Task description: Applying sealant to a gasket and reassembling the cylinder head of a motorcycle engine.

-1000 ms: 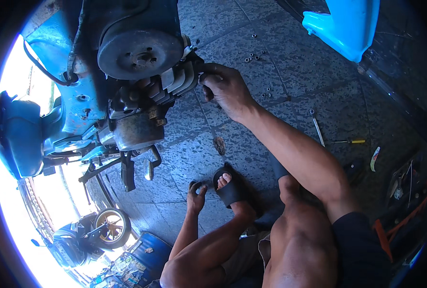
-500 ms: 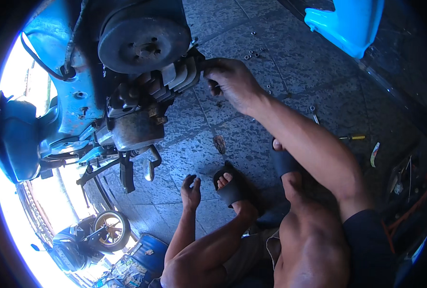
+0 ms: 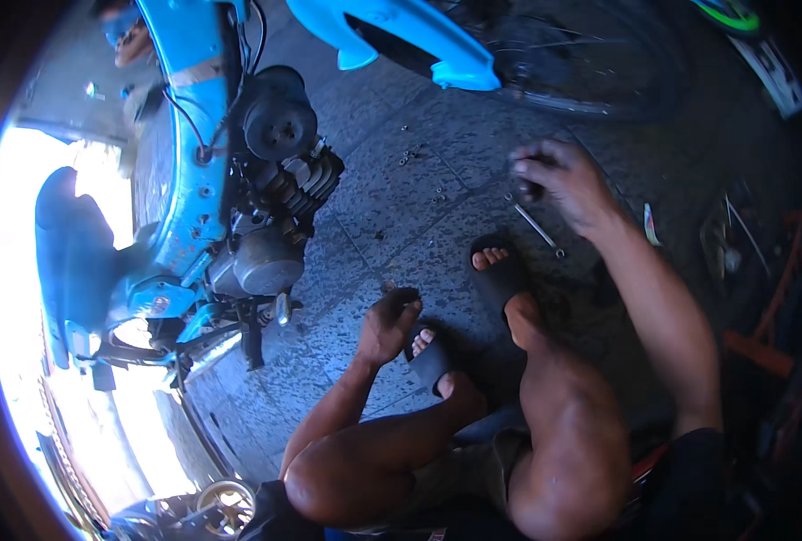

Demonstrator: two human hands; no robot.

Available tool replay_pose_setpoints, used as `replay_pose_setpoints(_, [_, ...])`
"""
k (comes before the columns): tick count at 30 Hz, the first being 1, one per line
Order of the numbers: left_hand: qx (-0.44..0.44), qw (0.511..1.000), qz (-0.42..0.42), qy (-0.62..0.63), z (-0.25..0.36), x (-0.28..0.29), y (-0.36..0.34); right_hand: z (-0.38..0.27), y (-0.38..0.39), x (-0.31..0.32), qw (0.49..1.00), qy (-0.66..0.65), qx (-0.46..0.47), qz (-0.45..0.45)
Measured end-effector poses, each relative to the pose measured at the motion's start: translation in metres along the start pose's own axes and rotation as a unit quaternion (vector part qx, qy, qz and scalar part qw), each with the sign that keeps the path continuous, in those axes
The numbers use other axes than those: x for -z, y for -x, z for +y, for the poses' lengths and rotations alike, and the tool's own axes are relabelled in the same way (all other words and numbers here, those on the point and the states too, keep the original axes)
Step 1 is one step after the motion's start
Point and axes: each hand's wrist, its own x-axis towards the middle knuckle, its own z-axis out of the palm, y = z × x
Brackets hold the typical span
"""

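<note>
Right hand [image 3: 559, 185], right of centre: raised over the floor [image 3: 455, 140], clear of the engine; fingers curled in, thumb close to them. Cannot tell whether anything small is pinched between them. Left hand [image 3: 387, 329], lower centre: fingers bent, tips dark; also cannot tell if it grips something. Neither hand touches the motorbike.

Progress (judged): partway. Outer covering appears off, since the engine [image 3: 284, 194] sits exposed, left of centre, and is still mounted on the blue frame [image 3: 195, 167]. Small metal fasteners [image 3: 408, 158] lie loose on the floor above centre, presumably taken out and not yet refitted. A wrench [image 3: 534, 224] lies below the right hand, unused at present. How much remains inside the engine cannot be judged.

Appearance of engine: dark, grimy metal; round cover [image 3: 280, 126] at the top, cooling fins [image 3: 315, 180] jutting right, dull grey rounded casing [image 3: 265, 268] beneath. Frame paint is light blue, scuffed in patches. A glossier blue panel [image 3: 466, 72], top centre, stands beside a dark spoked wheel [image 3: 581, 68]; attachment unclear.
</note>
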Motion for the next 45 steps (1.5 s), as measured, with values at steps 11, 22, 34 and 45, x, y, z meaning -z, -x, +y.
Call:
replay_pose_setpoints(11, [-0.226, 0.885, 0.408, 0.009, 0.083, 0.168, -0.004, -0.124, 0.043, 0.044, 0.956, 0.244, -0.047, -0.159])
replay_pose_setpoints(22, [-0.156, 0.857, 0.341, -0.352, 0.027, 0.391, -0.053, 0.107, -0.086, -0.075, 0.919, 0.347, 0.04, -0.18])
replay_pose_setpoints(34, [-0.123, 0.736, 0.581, -0.325, -0.01, 0.367, -0.092, 0.208, -0.116, -0.186, 0.984, -0.175, -0.023, -0.022])
replay_pose_setpoints(45, [-0.052, 0.866, 0.48, -0.131, 0.041, 0.339, -0.102, 0.165, -0.15, -0.204, 0.968, -0.248, 0.019, -0.044])
